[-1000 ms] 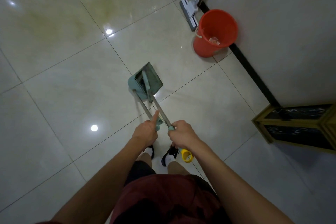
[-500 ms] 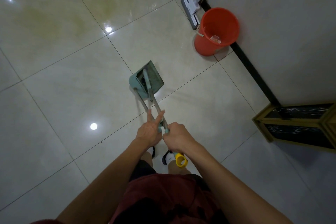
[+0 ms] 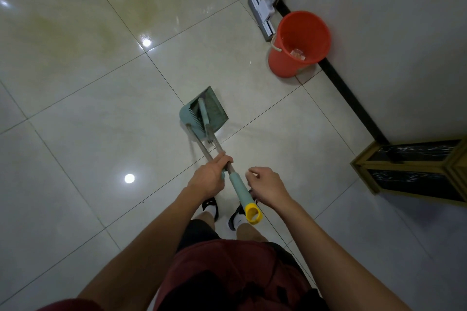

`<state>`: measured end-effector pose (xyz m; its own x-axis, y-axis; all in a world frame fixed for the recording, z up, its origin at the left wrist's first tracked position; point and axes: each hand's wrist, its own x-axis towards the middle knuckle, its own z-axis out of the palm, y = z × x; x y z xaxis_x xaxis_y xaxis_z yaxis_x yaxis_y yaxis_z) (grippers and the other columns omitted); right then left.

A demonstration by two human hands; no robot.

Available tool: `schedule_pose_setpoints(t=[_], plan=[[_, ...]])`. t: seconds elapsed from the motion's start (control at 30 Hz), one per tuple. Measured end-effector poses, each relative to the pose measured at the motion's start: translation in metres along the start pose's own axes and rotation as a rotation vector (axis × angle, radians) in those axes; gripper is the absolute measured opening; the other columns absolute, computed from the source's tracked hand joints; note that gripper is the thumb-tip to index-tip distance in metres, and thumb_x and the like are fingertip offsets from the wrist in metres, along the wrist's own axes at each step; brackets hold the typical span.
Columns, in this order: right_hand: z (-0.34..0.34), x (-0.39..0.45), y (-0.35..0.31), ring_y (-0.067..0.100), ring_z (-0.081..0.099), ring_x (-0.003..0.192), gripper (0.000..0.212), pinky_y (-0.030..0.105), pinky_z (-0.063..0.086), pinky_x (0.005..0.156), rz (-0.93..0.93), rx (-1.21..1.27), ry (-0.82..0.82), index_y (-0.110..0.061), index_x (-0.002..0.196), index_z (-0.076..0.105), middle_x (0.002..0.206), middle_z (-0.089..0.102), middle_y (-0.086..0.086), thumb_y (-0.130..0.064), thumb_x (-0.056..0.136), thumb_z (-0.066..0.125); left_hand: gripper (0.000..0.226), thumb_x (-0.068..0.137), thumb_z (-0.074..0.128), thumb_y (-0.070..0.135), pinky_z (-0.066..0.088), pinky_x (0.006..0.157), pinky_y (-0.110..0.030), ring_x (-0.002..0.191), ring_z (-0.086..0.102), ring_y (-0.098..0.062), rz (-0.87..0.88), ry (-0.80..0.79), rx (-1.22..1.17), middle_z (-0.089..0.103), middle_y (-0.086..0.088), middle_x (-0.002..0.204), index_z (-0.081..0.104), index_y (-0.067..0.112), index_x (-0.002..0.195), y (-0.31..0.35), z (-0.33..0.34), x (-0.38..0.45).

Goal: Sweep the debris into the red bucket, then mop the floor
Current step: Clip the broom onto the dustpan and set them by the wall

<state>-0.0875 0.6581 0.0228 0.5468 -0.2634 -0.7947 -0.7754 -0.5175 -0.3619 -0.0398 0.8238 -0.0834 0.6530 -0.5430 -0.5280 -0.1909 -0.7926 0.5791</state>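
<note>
Broom and dustpan set: centre of the frame, on the pale tiled floor. The teal dustpan sits with its dark tray facing the upper right; the broom head lies in the tray, and the two metal poles run down toward the lower centre, side by side. Nesting the two likely lets one hand manage both at once.

Broom handle: teal sleeve with a yellow end cap, lower centre, slanting down toward the person's feet.

Left hand: just left of centre, fingers curled round both poles above the teal sleeve. It alone holds the set.

Right hand: just right of the handle, apart from it, fingers loosely curled, gripping nothing that shows. Whether something small sits at the fingertips is too unclear to tell.

Red bucket: upper right, standing upright on the floor against the white wall, well apart from the dustpan. Some clear scraps lie at its bottom. Its spot beside the wall keeps it out of the swept area yet within reach for tipping.

Mop: upper right, white, flat head on the floor just beside the bucket, pole leaning up the wall corner; seemingly parked for the second stage.

Cabinet: right edge, gold-framed with dark panels, against the wall.
</note>
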Motion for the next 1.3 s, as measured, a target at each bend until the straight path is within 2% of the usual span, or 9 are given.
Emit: schedule_pose_setpoints(t=[0.07,0.13,0.2,0.47,0.63,0.77,0.93,1.1,1.3], plan=[[0.001,0.007,0.014,0.030,0.067,0.104,0.033,0.034,0.051,0.084,0.036,-0.045,-0.023,-0.027,0.104,0.071,0.109,0.070,0.007,-0.042,0.090,0.045,0.051,0.086,0.059,0.006,0.040,0.065,-0.032,0.094,0.064,-0.034,-0.038,0.019,0.015,0.048,-0.001,0.149,0.046,0.031,0.129,0.006,-0.008,-0.002],[0.001,0.009,0.018,0.029,0.060,0.119,0.043,0.034,0.047,0.097,0.076,-0.056,-0.023,-0.016,0.133,0.064,0.132,0.064,0.010,-0.035,0.096,0.049,0.046,0.090,0.059,0.009,0.038,0.064,-0.032,0.089,0.063,-0.031,-0.050,0.056,0.027,0.059,-0.004,0.134,0.047,0.028,0.129,0.009,-0.016,-0.003],[-0.001,0.011,0.018,0.027,0.054,0.130,0.045,0.034,0.042,0.107,0.093,-0.038,-0.021,-0.012,0.140,0.058,0.142,0.058,0.011,-0.029,0.100,0.050,0.041,0.092,0.060,0.013,0.039,0.063,-0.033,0.086,0.062,-0.031,-0.051,0.096,0.022,0.064,-0.007,0.121,0.048,0.026,0.129,0.009,-0.025,-0.004],[-0.003,0.034,0.015,0.025,0.048,0.135,0.045,0.029,0.036,0.110,0.065,-0.056,0.011,-0.011,0.143,0.054,0.146,0.054,0.008,-0.027,0.101,0.047,0.036,0.092,0.062,0.015,0.040,0.065,-0.034,0.078,0.057,-0.032,-0.100,0.153,0.048,0.066,-0.016,0.109,0.049,0.021,0.125,0.002,-0.068,0.005],[-0.024,0.045,0.021,0.026,0.048,0.135,0.047,0.032,0.037,0.111,0.042,-0.095,0.041,-0.011,0.146,0.050,0.148,0.051,0.010,-0.029,0.102,0.046,0.032,0.093,0.056,0.011,0.056,0.071,-0.043,0.081,0.065,-0.035,-0.141,0.227,-0.004,0.066,-0.015,0.096,0.053,0.019,0.124,0.018,-0.092,0.026],[-0.054,0.051,0.039,0.026,0.045,0.137,0.048,0.035,0.037,0.113,-0.038,-0.248,0.093,-0.012,0.148,0.046,0.151,0.048,0.010,-0.028,0.104,0.044,0.026,0.098,0.054,0.022,0.056,0.079,-0.049,0.090,0.065,-0.042,-0.223,0.289,-0.103,0.068,-0.022,0.103,0.062,0.010,0.120,0.050,-0.093,0.051],[-0.113,0.060,0.072,0.028,0.050,0.129,0.046,0.039,0.042,0.105,-0.090,-0.389,0.197,-0.017,0.148,0.045,0.144,0.052,0.009,-0.027,0.103,0.044,0.031,0.097,0.052,0.035,0.057,0.081,-0.049,0.095,0.065,-0.040,-0.165,0.210,-0.056,0.069,-0.018,0.107,0.066,0.014,0.115,0.104,-0.078,0.086],[-0.188,0.077,0.125,0.028,0.052,0.127,0.046,0.038,0.042,0.103,-0.085,-0.317,0.297,-0.017,0.147,0.046,0.144,0.053,0.008,-0.028,0.103,0.046,0.035,0.088,0.045,0.051,0.059,0.073,-0.045,0.084,0.068,-0.031,-0.090,0.160,-0.022,0.071,-0.007,0.098,0.062,0.030,0.111,0.184,-0.062,0.133],[-0.277,0.085,0.198,0.028,0.048,0.132,0.045,0.040,0.040,0.108,-0.008,-0.117,0.357,-0.015,0.146,0.047,0.145,0.051,0.010,-0.029,0.103,0.046,0.022,0.087,0.054,0.042,0.062,0.067,-0.046,0.072,0.070,-0.022,-0.006,0.121,-0.026,0.070,0.000,0.090,0.061,0.032,0.105,0.297,-0.038,0.196]])
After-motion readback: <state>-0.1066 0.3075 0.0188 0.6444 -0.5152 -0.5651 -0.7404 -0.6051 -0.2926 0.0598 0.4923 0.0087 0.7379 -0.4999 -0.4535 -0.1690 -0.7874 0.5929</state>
